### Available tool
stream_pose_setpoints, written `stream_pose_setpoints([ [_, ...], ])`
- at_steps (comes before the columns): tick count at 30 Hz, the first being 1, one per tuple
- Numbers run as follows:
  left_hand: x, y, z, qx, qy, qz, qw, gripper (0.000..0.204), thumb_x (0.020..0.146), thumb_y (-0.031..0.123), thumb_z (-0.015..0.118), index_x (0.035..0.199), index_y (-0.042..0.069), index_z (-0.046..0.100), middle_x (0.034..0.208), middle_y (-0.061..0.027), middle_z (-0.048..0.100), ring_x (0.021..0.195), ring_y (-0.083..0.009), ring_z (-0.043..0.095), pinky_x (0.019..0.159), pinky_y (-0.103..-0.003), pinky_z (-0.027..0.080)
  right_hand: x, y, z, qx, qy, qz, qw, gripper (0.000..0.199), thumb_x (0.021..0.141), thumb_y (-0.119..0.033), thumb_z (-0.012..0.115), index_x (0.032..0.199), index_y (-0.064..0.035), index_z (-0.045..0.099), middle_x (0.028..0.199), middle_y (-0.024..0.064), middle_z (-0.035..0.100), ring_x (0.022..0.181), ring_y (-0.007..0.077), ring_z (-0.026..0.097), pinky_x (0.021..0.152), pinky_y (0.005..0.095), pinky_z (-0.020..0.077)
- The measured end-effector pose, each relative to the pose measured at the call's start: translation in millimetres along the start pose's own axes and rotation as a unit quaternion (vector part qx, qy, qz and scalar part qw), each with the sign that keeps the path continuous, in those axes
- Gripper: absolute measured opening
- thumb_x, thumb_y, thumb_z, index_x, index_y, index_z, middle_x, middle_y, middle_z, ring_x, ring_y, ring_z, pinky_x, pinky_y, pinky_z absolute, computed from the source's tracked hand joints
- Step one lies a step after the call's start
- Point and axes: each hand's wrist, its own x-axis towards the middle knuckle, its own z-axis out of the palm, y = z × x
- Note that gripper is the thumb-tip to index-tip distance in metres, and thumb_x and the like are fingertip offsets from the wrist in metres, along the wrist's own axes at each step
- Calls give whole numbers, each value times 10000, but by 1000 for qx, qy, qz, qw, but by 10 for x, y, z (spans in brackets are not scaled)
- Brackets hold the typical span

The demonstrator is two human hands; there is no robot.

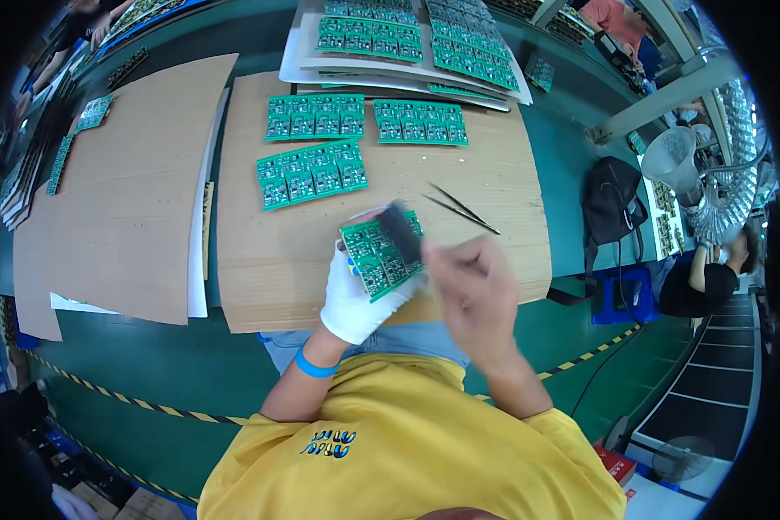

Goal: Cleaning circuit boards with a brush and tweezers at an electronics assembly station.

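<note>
My left hand (pixel 347 302), in a white glove, grips a green circuit board panel (pixel 368 253) tilted above the cardboard's near part. In the bare fingers of my right hand (pixel 478 299) is a black brush (pixel 399 232), blurred by motion, lying across the panel's right part. Its bristles cannot be made out. Beyond the held panel, a pair of dark tweezers (pixel 464 209) rests on the cardboard sheet (pixel 494 269). Three more green panels lie farther off: one at the back left (pixel 315 117), one at the back right (pixel 420 122) and one in front (pixel 312 174).
White trays (pixel 299 74) loaded with green panels are stacked at the far edge. Another cardboard sheet (pixel 130 208) covers the table's left. On the right are a black bag (pixel 611 199), a clear funnel-shaped hood (pixel 670 160) on a flexible duct, and a seated person (pixel 702 282).
</note>
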Motion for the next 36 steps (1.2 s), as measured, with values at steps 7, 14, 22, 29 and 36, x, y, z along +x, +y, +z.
stream_pose_setpoints([
  [7, -34, -25, 116, 238, -13, 143, 961, 860, 746, -35, 890, 1447, 65, 402, 1431, -148, 561, 1269, -232, 617, 1055, -422, 558, 2, 21, -31, -72, -16, -20, 997, 330, 855, 119, 694, 1133, -32, 791, 844, 112, 605, 725, 233, 638, 633, 322, 513],
  [14, 43, -53, 68, 355, -31, 204, 912, 836, 741, -72, 885, 1425, 78, 429, 1486, -171, 527, 1362, -298, 562, 1093, -471, 548, -34, 211, -121, -88, -45, 26, 995, 327, 854, 123, 696, 1117, -41, 801, 863, 102, 626, 740, 218, 643, 642, 300, 514],
  [22, 51, -54, 161, 293, -48, 215, 930, 875, 717, -64, 904, 1437, 72, 426, 1483, -160, 534, 1330, -290, 593, 1076, -460, 559, -74, 307, -163, -51, -32, 43, 997, 298, 862, 121, 680, 1098, -22, 795, 864, 119, 629, 728, 234, 622, 641, 311, 500],
  [29, -97, 38, 316, 348, -41, 213, 912, 894, 724, -77, 888, 1471, 60, 417, 1429, -134, 584, 1282, -249, 626, 1038, -411, 572, 121, 666, -505, -138, 81, 25, 987, 274, 854, 115, 680, 1067, -13, 795, 839, 124, 625, 728, 242, 612, 626, 346, 474],
  [36, -243, 85, 492, 231, -59, 119, 964, 960, 714, -84, 896, 1525, 56, 401, 1327, -113, 657, 1200, -223, 676, 972, -385, 593, 214, 1056, -878, -307, 134, 22, 942, 350, 850, 29, 720, 1198, 5, 742, 1125, 173, 686, 1131, 327, 634, 970, 417, 512],
])
